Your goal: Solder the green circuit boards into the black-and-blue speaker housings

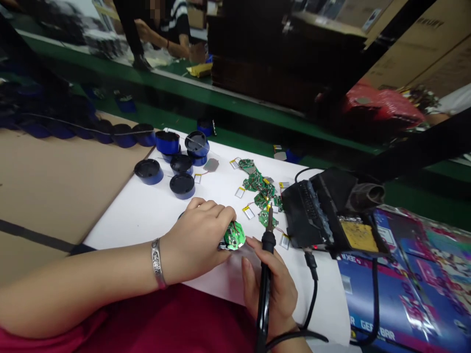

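Note:
My left hand point(204, 228) is closed over a green circuit board point(234, 236), whose right part shows past my fingers. A dark edge shows behind my knuckles, but what else lies under this hand is hidden. My right hand point(275, 274) has a black soldering iron point(265, 279) held along the palm, its bare tip pointing up and away. The fingertips of this hand are close to the board's right edge; whether they touch it I cannot tell. Beyond the tip lies a pile of green circuit boards point(259, 186) with small wired silver battery cells point(248, 212).
Several round blue-and-black housings point(183, 185) stand at the left on the white tabletop point(121, 215). A black soldering station point(309, 215) with a yellow sponge point(356, 234) is at the right. Its cable point(312, 294) hangs near my right wrist. Another person's arm point(176, 48) shows across the bench.

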Demonstrator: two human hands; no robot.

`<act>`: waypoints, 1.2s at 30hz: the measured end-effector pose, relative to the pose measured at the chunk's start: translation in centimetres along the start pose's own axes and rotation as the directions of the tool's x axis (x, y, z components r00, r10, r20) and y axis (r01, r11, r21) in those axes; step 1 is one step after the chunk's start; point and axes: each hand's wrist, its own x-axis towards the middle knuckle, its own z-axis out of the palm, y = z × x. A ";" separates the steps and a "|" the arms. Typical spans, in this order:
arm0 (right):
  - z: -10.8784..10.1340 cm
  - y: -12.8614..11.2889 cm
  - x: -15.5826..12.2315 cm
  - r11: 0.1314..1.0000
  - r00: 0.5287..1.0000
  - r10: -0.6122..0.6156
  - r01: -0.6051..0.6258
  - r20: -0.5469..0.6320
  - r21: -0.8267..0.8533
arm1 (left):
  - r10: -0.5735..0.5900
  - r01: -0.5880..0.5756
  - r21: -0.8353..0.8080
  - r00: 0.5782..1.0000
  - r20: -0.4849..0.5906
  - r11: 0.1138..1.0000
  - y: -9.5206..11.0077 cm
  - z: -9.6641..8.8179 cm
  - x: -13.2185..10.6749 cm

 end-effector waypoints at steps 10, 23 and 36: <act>1.0 0.8 -0.2 0.994 0.992 -0.086 0.091 -0.098 0.054 | -0.184 0.220 0.201 0.966 -0.184 0.955 -4.3 -7.6 14.7; 1.7 0.6 -0.2 1.000 0.989 -0.020 0.020 -0.149 -0.004 | -0.291 0.333 0.148 0.924 -0.247 0.931 -7.4 -7.1 23.2; 0.7 0.7 -0.3 0.995 0.995 -0.090 0.092 -0.048 0.039 | -0.156 0.104 0.201 0.952 0.263 0.974 -3.4 -4.3 0.2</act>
